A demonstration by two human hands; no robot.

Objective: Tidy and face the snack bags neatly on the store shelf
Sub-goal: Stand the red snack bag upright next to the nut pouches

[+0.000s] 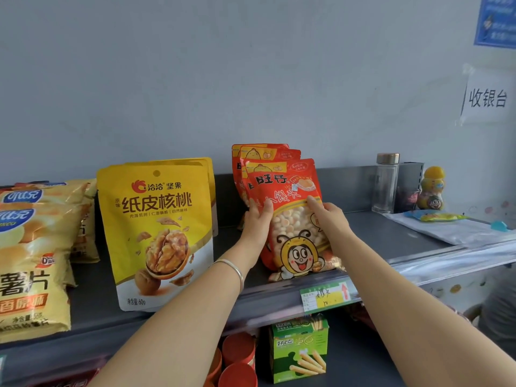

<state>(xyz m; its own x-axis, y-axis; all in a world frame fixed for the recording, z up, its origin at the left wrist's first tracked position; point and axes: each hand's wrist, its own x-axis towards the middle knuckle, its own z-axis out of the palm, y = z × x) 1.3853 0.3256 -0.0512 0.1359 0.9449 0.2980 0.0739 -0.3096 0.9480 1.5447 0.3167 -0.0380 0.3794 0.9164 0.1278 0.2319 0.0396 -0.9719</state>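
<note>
- The left hand has its grip clamped on the left edge of the front red bag, thumb on the printed face and fingers passing behind.
- The right hand clamps the bag's right edge the same way, its thumb lying on the face.
- A thin metal bracelet circles the left wrist.
- The front red bag is a glossy, crinkled film pouch, roughly rectangular. Its clear window shows small, pale, round biscuits inside.
- It stands at the front lip of the shelf, face to the camera, long axis upright, with the top seal leaning slightly toward 11 o'clock.
- Just behind it, at 11 o'clock, more red bags stand upright in a row, facing the same way.
- The shelf is flat, dark grey metal. A green-and-yellow price label sits on its front rail at 6 o'clock.
- At 9 o'clock a smooth yellow walnut pouch stands upright. Farther that way are puffy chip bags.
- At 3 o'clock stands a clear glass bottle with a metal cap.
- Below, at 6 o'clock, is a green carton printed with biscuit sticks.
</note>
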